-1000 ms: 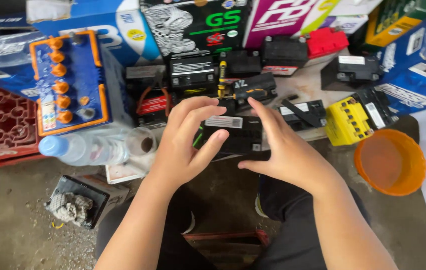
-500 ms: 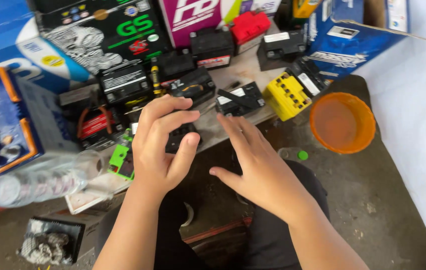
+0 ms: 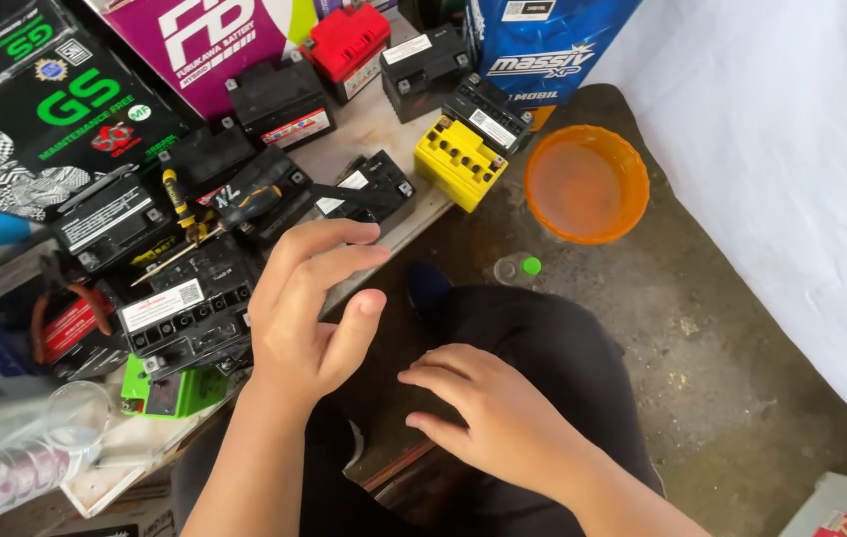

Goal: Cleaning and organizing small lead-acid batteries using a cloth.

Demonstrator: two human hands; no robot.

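My left hand (image 3: 312, 310) is raised with its fingers curved and apart, and nothing shows in it. It hovers just right of a black battery with a white label (image 3: 183, 313), which sits on a low board (image 3: 374, 129) among several other small batteries. My right hand (image 3: 496, 418) lies palm down with spread fingers on my dark trouser leg (image 3: 533, 328), holding nothing.
On the board lie a yellow battery (image 3: 458, 159), a red battery (image 3: 347, 45), a green battery (image 3: 170, 390) and a yellow-handled screwdriver (image 3: 178, 197). An orange bowl (image 3: 586, 184) and a green-capped vial (image 3: 521, 267) sit on the floor. A clear plastic bottle (image 3: 16, 462) lies at the lower left. Battery cartons stand behind.
Both hands held a black battery a second ago; now neither holds anything. My right hand dropped to my leg. The view has swung to the right.
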